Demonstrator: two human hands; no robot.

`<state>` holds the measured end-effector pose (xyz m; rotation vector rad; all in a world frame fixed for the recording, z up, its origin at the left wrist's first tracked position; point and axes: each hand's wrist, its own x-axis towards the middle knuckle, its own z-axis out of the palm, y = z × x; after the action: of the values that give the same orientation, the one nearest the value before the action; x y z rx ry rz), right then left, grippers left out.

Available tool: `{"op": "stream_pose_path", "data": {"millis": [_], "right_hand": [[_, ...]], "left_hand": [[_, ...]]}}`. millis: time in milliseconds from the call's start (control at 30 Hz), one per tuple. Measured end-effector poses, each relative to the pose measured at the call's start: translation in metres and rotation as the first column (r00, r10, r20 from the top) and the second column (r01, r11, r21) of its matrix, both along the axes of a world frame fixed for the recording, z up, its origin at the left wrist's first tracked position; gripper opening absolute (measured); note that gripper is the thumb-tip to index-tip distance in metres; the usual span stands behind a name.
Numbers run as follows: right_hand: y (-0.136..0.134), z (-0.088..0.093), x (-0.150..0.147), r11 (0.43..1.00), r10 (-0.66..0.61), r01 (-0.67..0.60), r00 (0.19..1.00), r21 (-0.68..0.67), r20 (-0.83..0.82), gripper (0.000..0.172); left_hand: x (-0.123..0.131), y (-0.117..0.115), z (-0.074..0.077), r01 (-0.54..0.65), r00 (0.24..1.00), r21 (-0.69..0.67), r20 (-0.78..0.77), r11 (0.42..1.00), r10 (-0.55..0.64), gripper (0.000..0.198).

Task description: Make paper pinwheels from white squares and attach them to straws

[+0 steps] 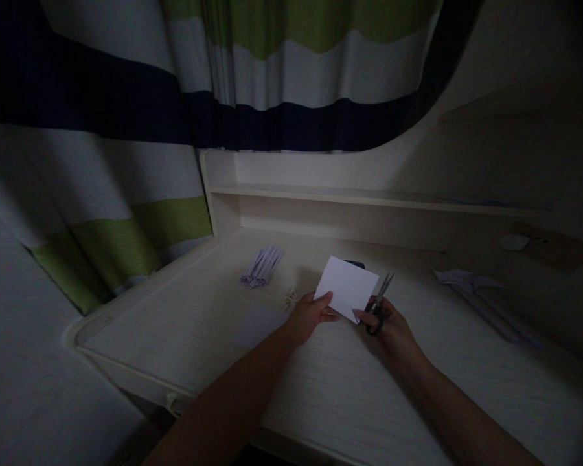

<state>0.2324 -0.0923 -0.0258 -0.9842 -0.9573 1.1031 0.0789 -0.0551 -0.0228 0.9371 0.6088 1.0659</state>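
A square sheet of white paper [346, 285] is held above the desk, its left edge pinched between the thumb and fingers of my left hand [311, 314]. My right hand [388, 323] grips a pair of scissors [379, 303] with dark handles, the blades pointing up and away. The right thumb also touches the paper's lower right corner. Part of a dark object [354, 264] shows behind the paper's far edge; its kind is hidden. Close to my left hand lie some small pale pieces [290, 298], and another white sheet [260, 325] rests flat by my left forearm.
A bundle of folded paper strips [262, 265] lies on the white desk [175, 330] at the left. More folded paper [483, 301] is at the right. A low shelf [320, 191] runs along the back, below striped curtains [291, 77]. The room is dim.
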Motion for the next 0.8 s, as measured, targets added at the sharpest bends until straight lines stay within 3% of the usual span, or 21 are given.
{"op": "stream_pose_path", "data": {"millis": [233, 500, 667, 800], "right_hand": [[-0.007, 0.007, -0.008, 0.993, 0.12, -0.119, 0.992, -0.02, 0.025, 0.036], [0.003, -0.003, 0.002, 0.996, -0.094, 0.094, 0.996, 0.007, -0.014, 0.04], [0.003, -0.002, 0.009, 0.986, -0.165, 0.164, 0.986, 0.03, 0.028, 0.038], [0.0, -0.002, 0.01, 0.996, -0.083, 0.079, 0.991, 0.039, 0.104, 0.038]], "left_hand": [[0.0, 0.003, -0.002, -0.039, 0.996, 0.003, 0.075, 0.999, 0.038, 0.035], [-0.001, -0.003, -0.002, 0.098, 0.995, 0.051, -0.012, 0.994, -0.098, 0.035], [-0.005, 0.001, -0.001, 0.019, 0.996, 0.083, -0.087, 0.996, -0.012, 0.027], [-0.007, 0.006, -0.002, -0.067, 0.997, 0.063, -0.038, 0.996, 0.069, 0.029]]}}
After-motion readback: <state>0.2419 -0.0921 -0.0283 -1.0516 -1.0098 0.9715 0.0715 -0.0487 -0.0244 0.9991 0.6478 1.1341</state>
